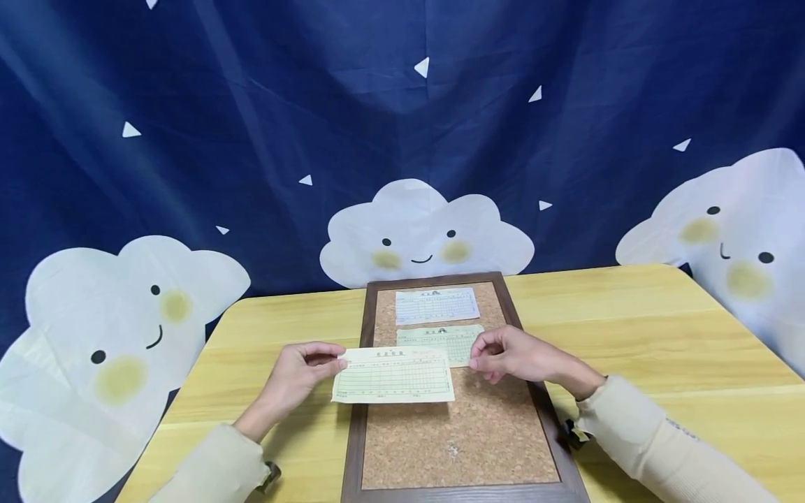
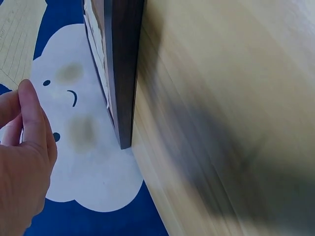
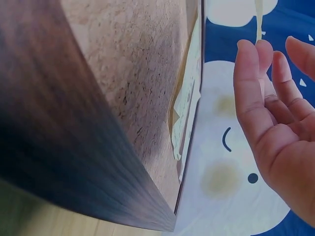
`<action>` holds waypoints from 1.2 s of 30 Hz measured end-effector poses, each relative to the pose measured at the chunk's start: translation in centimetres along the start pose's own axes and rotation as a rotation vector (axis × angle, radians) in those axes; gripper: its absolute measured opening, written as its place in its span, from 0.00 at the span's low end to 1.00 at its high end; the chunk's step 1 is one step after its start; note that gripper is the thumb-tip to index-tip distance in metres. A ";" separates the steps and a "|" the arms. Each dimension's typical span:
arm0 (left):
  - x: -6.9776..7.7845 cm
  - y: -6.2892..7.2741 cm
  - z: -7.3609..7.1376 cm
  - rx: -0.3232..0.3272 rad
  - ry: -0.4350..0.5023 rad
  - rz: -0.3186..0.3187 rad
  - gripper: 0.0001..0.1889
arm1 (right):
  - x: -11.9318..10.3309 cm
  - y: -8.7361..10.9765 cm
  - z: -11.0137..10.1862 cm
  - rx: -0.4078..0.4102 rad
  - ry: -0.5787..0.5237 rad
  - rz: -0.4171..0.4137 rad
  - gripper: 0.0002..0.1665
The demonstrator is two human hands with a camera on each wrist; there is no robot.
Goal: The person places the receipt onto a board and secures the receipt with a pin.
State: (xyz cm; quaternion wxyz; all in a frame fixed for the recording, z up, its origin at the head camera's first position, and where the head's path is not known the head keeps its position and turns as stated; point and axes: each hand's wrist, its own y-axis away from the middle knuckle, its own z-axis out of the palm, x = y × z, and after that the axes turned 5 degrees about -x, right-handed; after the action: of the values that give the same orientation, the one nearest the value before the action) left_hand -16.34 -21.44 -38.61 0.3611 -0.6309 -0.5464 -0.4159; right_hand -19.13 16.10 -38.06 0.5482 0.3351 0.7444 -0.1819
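My left hand [image 1: 291, 383] pinches a pale green form slip [image 1: 396, 381] by its upper left edge, between thumb and finger. The slip is raised over a cork board [image 1: 465, 440] with a dark wooden frame. My right hand [image 1: 523, 353] is over the board's right side, thumb and finger brought together just right of the raised slip. I cannot tell whether something small sits between those fingertips. Behind them lies a second green slip [image 1: 468, 339] on the cork, partly covered. Above that one is a bluish-white slip [image 1: 434, 306].
Small shiny whitish bits [image 1: 453, 450] lie on the lower cork. The board stands on a light wooden table [image 1: 635, 335]. At the table's far edge hangs a dark blue curtain [image 1: 352, 84] with printed clouds.
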 end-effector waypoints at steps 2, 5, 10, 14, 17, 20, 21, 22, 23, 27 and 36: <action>0.0 -0.1 0.2 0.003 0.008 -0.002 0.12 | 0.0 0.0 0.0 -0.002 -0.002 -0.003 0.08; 0.1 -0.2 0.4 0.004 0.023 -0.006 0.12 | -0.1 -0.1 0.0 -0.005 -0.004 -0.002 0.07; 0.2 -0.3 0.7 0.003 0.041 -0.011 0.12 | -0.1 -0.1 0.0 -0.009 -0.009 -0.002 0.07; 0.3 -0.4 1.1 0.001 0.059 -0.011 0.12 | -0.2 -0.1 0.1 -0.008 -0.011 -0.001 0.07; 0.3 -0.5 1.3 -0.004 0.077 -0.008 0.12 | -0.2 -0.1 0.1 -0.004 -0.013 -0.003 0.07; 0.4 -0.6 1.6 -0.008 0.090 0.000 0.12 | -0.1 -0.1 0.1 -0.001 -0.018 -0.006 0.08; 0.4 -0.6 1.6 -0.007 0.093 -0.001 0.12 | -0.1 -0.1 0.1 0.000 -0.020 -0.006 0.08; 0.4 -0.6 1.7 -0.007 0.094 0.005 0.12 | -0.1 0.0 0.1 0.000 -0.023 -0.007 0.08; 0.5 -0.6 1.8 -0.006 0.095 0.009 0.12 | 0.0 0.0 0.1 0.001 -0.026 -0.006 0.08; 0.6 -0.7 2.1 -0.002 0.100 0.004 0.12 | 0.1 0.1 0.1 0.011 -0.025 -0.007 0.07; 0.9 -1.0 2.7 -0.025 0.116 0.022 0.13 | -0.1 0.3 0.0 0.032 -0.027 0.000 0.08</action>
State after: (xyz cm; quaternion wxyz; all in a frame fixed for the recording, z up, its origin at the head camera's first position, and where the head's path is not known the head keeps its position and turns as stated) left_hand -16.93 -18.46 -38.87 0.3886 -0.6162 -0.5123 -0.4547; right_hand -18.91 16.32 -37.95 0.5527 0.3413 0.7340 -0.1981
